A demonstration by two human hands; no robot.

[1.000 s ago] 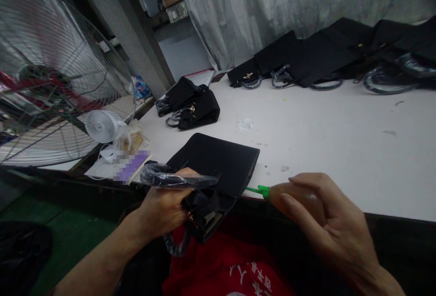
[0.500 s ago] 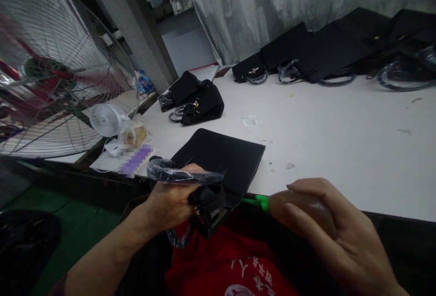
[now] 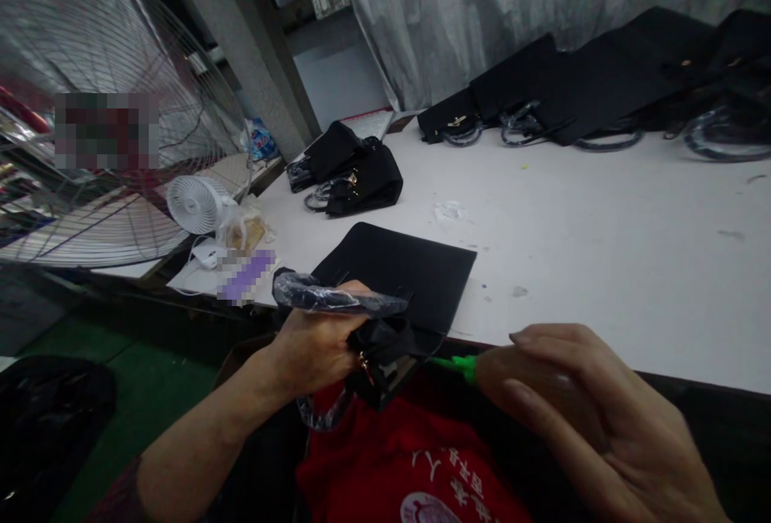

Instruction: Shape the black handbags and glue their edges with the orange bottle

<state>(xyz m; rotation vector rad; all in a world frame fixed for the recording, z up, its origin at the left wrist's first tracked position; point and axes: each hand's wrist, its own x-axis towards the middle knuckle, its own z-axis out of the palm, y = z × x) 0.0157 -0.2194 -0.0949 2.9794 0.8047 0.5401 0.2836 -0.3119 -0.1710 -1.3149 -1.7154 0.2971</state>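
Observation:
A black handbag (image 3: 397, 270) leans over the front edge of the table, its handles wrapped in clear plastic. My left hand (image 3: 316, 346) is closed on it near the handles, and one handle crosses over the fingers. A gold-coloured fitting hangs by the bag's lower part. In my right hand (image 3: 596, 410) lies a brownish squeeze bottle (image 3: 545, 386) with a green nozzle (image 3: 461, 366), the fingers wrapped round its body. The nozzle's tip points left and reaches the bag's edge; whether it touches cannot be made out.
Two black handbags (image 3: 367, 177) lie on the white table (image 3: 572, 250). Several more black bags (image 3: 602, 81) line its back edge by a grey curtain (image 3: 482, 9). At left stand a large caged fan (image 3: 198, 97) and a small white fan (image 3: 196, 203). A plastic bag (image 3: 246, 230) sits beside it.
The view has shifted slightly, so most things sit a little to the right. Both hands keep their holds, and the green nozzle stays at the bag's edge.

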